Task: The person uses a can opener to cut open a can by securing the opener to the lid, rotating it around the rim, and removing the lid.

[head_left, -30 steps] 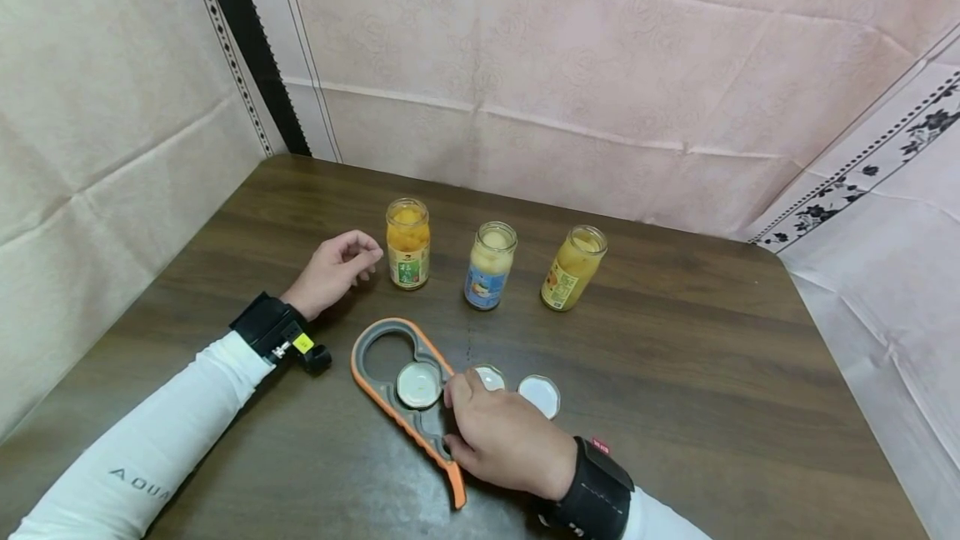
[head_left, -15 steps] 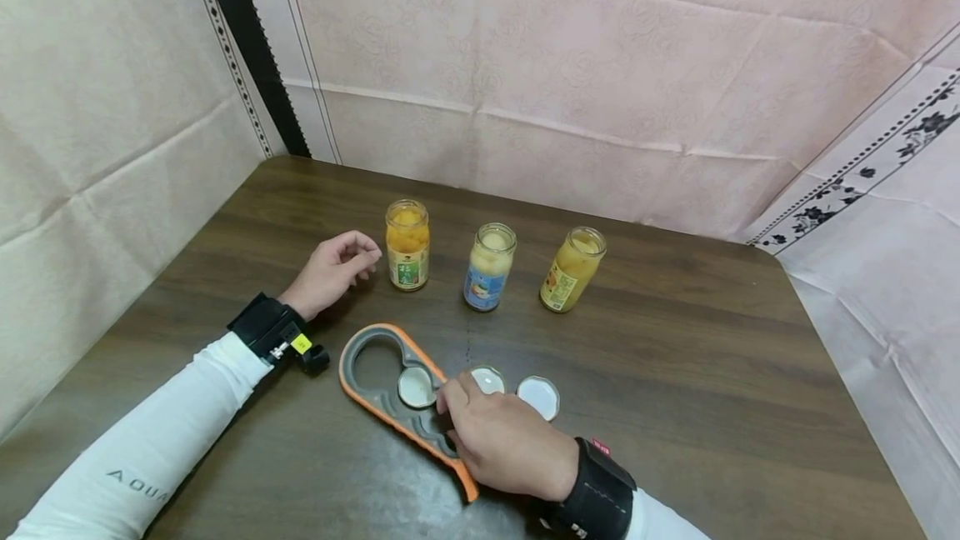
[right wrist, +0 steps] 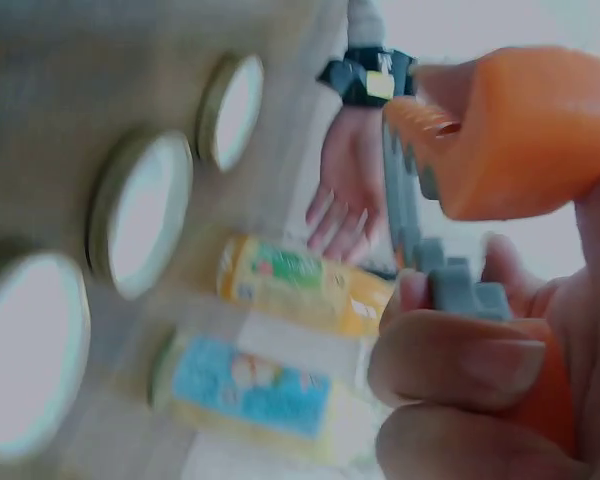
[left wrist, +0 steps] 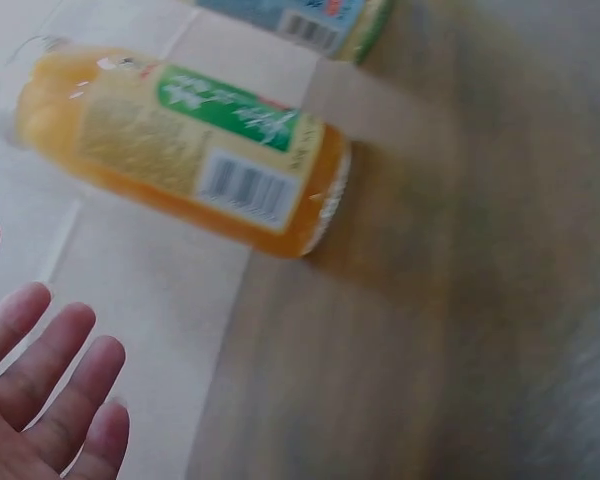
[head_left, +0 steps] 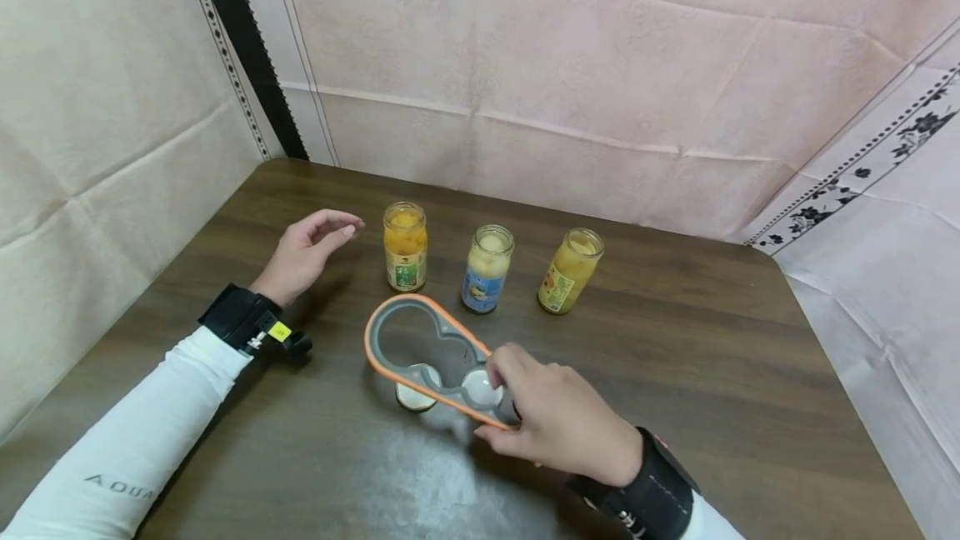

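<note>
My right hand (head_left: 562,419) grips the handle end of an orange and grey jar opener (head_left: 372,344), which is raised over the table and overlaps the lids in the head view. Fingers and thumb curl round its orange handle (right wrist: 540,130) in the right wrist view. Three upturned metal lids lie below: a left lid (right wrist: 232,112), a middle lid (right wrist: 145,215) and a right lid (right wrist: 25,355). My left hand (head_left: 300,257) holds nothing, its fingers loosely bent, just left of a lidless jar of orange fruit (head_left: 405,248).
A lidless jar with a blue label (head_left: 483,273) and a lidless jar of yellow fruit (head_left: 568,273) stand right of the orange one on the wooden table (head_left: 712,357). Pale cloth (head_left: 600,65) hangs behind the table and along its sides.
The jar opener slid slightly left, then rose off the table and moved right with my right hand. My left hand drew back left from the orange fruit jar. The jars stayed put.
</note>
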`<action>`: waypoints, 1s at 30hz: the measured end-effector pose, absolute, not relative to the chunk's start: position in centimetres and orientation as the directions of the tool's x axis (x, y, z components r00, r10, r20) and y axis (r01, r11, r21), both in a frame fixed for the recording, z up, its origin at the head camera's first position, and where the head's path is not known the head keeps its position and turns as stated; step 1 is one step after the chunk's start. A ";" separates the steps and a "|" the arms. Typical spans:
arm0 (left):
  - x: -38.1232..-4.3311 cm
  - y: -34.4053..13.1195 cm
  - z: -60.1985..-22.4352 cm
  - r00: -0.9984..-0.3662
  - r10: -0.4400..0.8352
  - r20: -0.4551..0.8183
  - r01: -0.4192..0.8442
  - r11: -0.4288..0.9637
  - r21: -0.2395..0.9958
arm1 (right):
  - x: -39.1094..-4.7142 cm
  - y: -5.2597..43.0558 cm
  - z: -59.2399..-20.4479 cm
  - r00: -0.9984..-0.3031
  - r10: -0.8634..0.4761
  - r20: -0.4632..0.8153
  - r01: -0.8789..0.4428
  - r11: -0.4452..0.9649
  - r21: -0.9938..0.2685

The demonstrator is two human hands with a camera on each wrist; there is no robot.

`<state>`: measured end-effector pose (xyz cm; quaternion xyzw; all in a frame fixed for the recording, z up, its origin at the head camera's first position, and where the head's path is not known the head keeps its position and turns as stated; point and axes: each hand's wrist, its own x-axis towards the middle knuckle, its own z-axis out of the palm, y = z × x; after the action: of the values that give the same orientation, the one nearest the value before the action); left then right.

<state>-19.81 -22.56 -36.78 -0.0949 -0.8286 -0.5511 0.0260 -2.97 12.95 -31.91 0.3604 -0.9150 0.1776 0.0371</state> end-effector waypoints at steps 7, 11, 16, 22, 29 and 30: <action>-19.8 -23.1 -36.3 -0.984 0.122 0.130 0.167 0.383 0.909 | -3.6 15.3 -30.0 -0.792 -0.550 0.265 -0.608 0.747 -0.268; -19.7 -23.1 -36.3 -0.985 0.128 0.113 0.155 0.393 0.907 | -4.0 16.9 -29.2 -0.800 -0.521 0.299 -0.594 0.759 -0.267; -19.7 -22.9 -36.6 -0.985 0.144 0.100 0.150 0.406 0.902 | -4.6 19.5 -28.5 -0.813 -0.507 0.285 -0.579 0.752 -0.315; -19.9 -22.8 -37.1 -0.984 0.169 0.064 0.131 0.423 0.897 | -5.4 22.6 -28.4 -0.837 -0.507 0.207 -0.547 0.753 -0.367; -20.2 -22.7 -37.5 -0.983 0.178 0.052 0.127 0.437 0.891 | -6.1 26.1 -29.4 -0.845 -0.528 0.087 -0.509 0.741 -0.438; -20.2 -22.7 -37.5 -0.983 0.179 0.050 0.125 0.439 0.890 | -6.2 26.6 -29.5 -0.845 -0.531 0.066 -0.501 0.741 -0.447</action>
<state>-20.22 -22.74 -37.54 -0.0897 -0.8479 -0.5219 -0.0259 -6.15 26.60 -29.53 0.2769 -0.9325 0.2296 -0.0330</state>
